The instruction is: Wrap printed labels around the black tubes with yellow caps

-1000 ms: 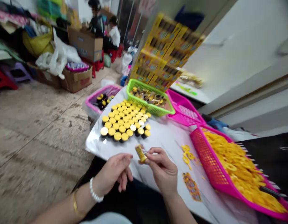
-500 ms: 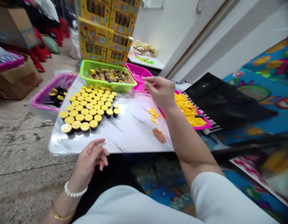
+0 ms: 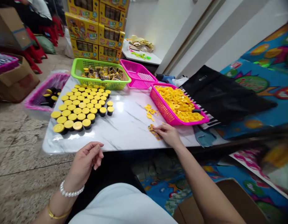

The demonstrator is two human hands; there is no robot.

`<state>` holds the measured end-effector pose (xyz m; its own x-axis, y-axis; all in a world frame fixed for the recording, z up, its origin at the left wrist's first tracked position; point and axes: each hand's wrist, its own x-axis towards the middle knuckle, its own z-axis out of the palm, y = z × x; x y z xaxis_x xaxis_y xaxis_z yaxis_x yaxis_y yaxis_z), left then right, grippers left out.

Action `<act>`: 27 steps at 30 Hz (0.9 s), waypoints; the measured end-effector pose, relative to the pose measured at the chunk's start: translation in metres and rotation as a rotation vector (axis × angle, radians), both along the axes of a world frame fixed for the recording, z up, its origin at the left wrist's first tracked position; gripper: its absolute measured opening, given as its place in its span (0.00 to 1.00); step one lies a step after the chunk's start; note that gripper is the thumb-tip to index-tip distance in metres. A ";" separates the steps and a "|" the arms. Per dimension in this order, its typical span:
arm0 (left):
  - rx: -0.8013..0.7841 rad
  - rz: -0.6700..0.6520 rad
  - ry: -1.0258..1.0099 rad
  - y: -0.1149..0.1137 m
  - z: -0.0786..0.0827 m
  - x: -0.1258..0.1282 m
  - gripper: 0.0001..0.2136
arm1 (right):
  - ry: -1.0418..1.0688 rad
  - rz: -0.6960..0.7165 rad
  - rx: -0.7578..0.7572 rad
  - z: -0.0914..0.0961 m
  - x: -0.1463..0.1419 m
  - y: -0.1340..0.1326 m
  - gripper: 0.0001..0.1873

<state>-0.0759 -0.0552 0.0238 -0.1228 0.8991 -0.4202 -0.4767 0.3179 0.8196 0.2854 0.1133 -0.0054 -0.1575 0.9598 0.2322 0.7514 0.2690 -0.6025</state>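
Where the right hand lands: right hand (image 3: 169, 134) is palm down on the table (image 3: 125, 129), at its near right edge, fingertips on the sticker sheet (image 3: 153, 130).
Right hand state: fingers low and close together on the sheet; can't tell if they pinch it or only press.
Sticker sheet: small, yellow-orange print, flat on the table, near its front right corner, partly under the fingertips.
Left hand: left hand (image 3: 86, 158) is just off the table's near edge, in the air, holding nothing, fingers loosely curled, thumb up.
Wrist: pearl bracelet (image 3: 70, 191) and gold bangle (image 3: 55, 214), well below the table's near edge.
Jars: block of yellow-lidded black jars (image 3: 80, 104), upright, packed in rows on the table's left half.
Loose rings: a few yellow plastic rings (image 3: 149, 111) on the table, right of centre.
Ring basket: pink basket (image 3: 161, 107) full of yellow rings, at the table's right edge.
Green basket: green basket (image 3: 100, 83) of small wrapped items, at the table's far edge.
Empty basket: second pink basket (image 3: 138, 74), at the table's far right corner.
Cartons: yellow cartons (image 3: 97, 31) stacked beyond the table's far edge.
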 end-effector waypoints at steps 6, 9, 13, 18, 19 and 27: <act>-0.016 0.051 0.003 -0.021 -0.003 -0.004 0.24 | 0.098 -0.005 0.203 0.006 -0.014 0.009 0.16; 0.015 0.011 0.016 -0.017 -0.004 -0.003 0.24 | 0.127 0.040 0.312 0.017 -0.056 0.001 0.09; 0.041 0.055 0.022 -0.004 -0.004 0.000 0.25 | 0.208 0.277 0.324 0.032 -0.144 -0.039 0.03; 0.106 0.151 0.105 0.000 -0.005 -0.002 0.23 | 0.313 0.529 0.387 0.024 -0.221 -0.094 0.08; 0.112 0.162 0.141 0.000 -0.006 -0.004 0.21 | 0.341 0.539 0.371 0.021 -0.226 -0.099 0.08; 0.288 0.137 0.647 0.026 -0.003 -0.003 0.16 | 0.654 0.331 -0.453 0.020 -0.217 -0.077 0.16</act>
<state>-0.0785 -0.0296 0.0210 -0.3860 0.9221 0.0264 0.1124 0.0186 0.9935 0.0679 0.0359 0.0148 -0.4137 0.9102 -0.0201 0.1414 0.0425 -0.9890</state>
